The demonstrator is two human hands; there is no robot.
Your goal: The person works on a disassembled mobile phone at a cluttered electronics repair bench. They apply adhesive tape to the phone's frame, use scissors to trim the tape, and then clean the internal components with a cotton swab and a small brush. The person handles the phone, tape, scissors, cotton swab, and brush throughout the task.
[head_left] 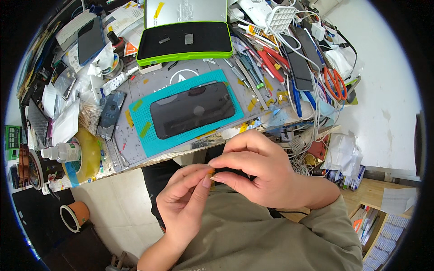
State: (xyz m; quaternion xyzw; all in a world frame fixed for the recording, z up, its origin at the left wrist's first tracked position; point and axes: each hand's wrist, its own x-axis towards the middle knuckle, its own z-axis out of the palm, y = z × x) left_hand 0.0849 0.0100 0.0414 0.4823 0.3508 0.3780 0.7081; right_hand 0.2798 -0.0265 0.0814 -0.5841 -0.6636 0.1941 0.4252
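Observation:
My left hand [183, 194] and my right hand [260, 169] meet in front of my body, just off the desk's near edge. Between thumb and fingers, the left pinches a small orange-yellow piece [211, 171], too small to name more exactly. The right thumb and forefinger close on the same piece from the other side. Beyond my hands, a phone [194, 110] with a dark face lies on a turquoise mat [151, 147]. Behind the mat, an open case with a bright green rim [185, 58] holds two small grey pieces on its black lining.
Tweezers [253, 86], red-handled pliers [271, 65] and orange-handled scissors [335, 84] crowd the desk's right side among white cables. At left lie a phone part [111, 115], a clear bottle [63, 152] and a roll of yellowish tape [90, 156]. An orange bin [77, 214] stands below.

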